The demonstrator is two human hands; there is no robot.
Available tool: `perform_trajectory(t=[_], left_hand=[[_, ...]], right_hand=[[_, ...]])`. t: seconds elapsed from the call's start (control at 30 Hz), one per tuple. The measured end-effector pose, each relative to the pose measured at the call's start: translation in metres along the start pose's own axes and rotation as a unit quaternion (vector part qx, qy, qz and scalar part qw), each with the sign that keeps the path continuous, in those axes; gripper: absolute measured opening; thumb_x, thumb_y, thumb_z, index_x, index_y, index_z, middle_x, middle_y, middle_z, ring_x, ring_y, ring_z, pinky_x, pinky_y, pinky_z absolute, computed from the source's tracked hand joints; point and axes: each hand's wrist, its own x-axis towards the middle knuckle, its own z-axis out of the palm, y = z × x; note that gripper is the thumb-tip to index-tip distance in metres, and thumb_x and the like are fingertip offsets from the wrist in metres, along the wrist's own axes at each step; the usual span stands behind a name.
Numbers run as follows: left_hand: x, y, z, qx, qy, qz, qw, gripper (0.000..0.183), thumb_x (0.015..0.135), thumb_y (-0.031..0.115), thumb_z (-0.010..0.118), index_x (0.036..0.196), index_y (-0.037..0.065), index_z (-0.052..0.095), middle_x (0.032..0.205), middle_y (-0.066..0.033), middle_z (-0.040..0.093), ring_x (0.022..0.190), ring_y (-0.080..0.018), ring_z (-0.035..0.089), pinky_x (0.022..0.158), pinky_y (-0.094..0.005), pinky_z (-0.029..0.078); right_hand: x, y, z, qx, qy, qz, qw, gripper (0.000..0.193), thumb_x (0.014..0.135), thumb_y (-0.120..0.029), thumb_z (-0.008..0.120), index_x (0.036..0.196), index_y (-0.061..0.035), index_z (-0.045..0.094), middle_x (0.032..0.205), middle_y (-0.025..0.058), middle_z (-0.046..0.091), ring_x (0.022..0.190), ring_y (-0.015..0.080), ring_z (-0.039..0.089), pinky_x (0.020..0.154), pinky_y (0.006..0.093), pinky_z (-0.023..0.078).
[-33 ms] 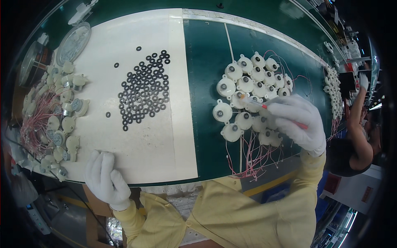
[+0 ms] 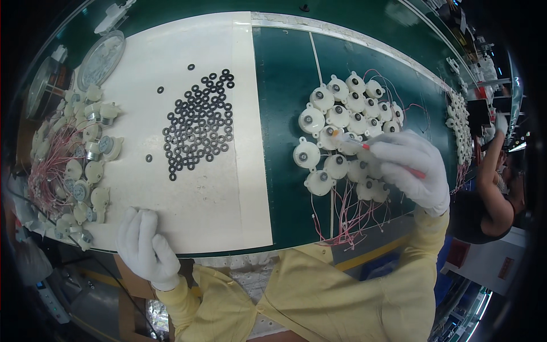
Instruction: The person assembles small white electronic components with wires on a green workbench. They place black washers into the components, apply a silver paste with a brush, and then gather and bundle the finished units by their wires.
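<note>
In my white-gloved right hand (image 2: pixel 411 166) is a slim brush with a red handle (image 2: pixel 415 172), gripped between thumb and fingers. Its pale orange tip (image 2: pixel 337 135) reaches over a cluster of round white motor housings (image 2: pixel 310 120) with dark centres; whether it touches one I cannot tell. Pink wires (image 2: pixel 346 219) trail from the cluster toward the table's near edge. My gloved left hand (image 2: pixel 143 246) rests at the near edge of the white sheet, fingers loosely extended with the thumb apart, nothing visible in it. Black rubber rings (image 2: pixel 199 122) are spread flat beyond it.
A heap of motors with tangled wires (image 2: pixel 74 165) fills the left side of the white sheet (image 2: pixel 188 216). Behind it leans a clear round lid (image 2: pixel 102 60). More white motors (image 2: pixel 457 128) line the far right edge. A co-worker's arm (image 2: pixel 489 171) shows beyond.
The co-worker's raised hand and arm at the right have shifted slightly. My two hands, the brush and the motors look unmoved.
</note>
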Motion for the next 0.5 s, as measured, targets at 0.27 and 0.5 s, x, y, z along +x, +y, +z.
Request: perform_trajectory(t=[0.27, 0.5], left_hand=[[0.007, 0.002, 0.004, 0.008, 0.025, 0.024, 0.999, 0.031, 0.09, 0.011, 0.049, 0.106, -0.01, 0.066, 0.098, -0.0205, 0.067, 0.092, -0.0434, 0.064, 0.083, -0.0503, 0.051], [0.004, 0.0, 0.002, 0.012, 0.017, 0.02, 1.0, 0.032, 0.092, 0.01, 0.048, 0.109, -0.009, 0.066, 0.103, -0.0211, 0.068, 0.098, -0.0429, 0.063, 0.087, -0.0496, 0.049]], right_hand=[[0.003, 0.0, 0.004, -0.011, 0.01, 0.007, 1.0, 0.033, 0.082, -0.008, 0.072, 0.115, -0.0058, 0.07, 0.108, 0.0135, 0.071, 0.092, 0.0303, 0.068, 0.081, 0.0366, 0.05], [-0.013, 0.004, 0.001, 0.016, 0.053, 0.036, 0.998, 0.03, 0.084, -0.005, 0.07, 0.114, -0.003, 0.071, 0.109, 0.0141, 0.07, 0.088, 0.0268, 0.066, 0.08, 0.033, 0.05]])
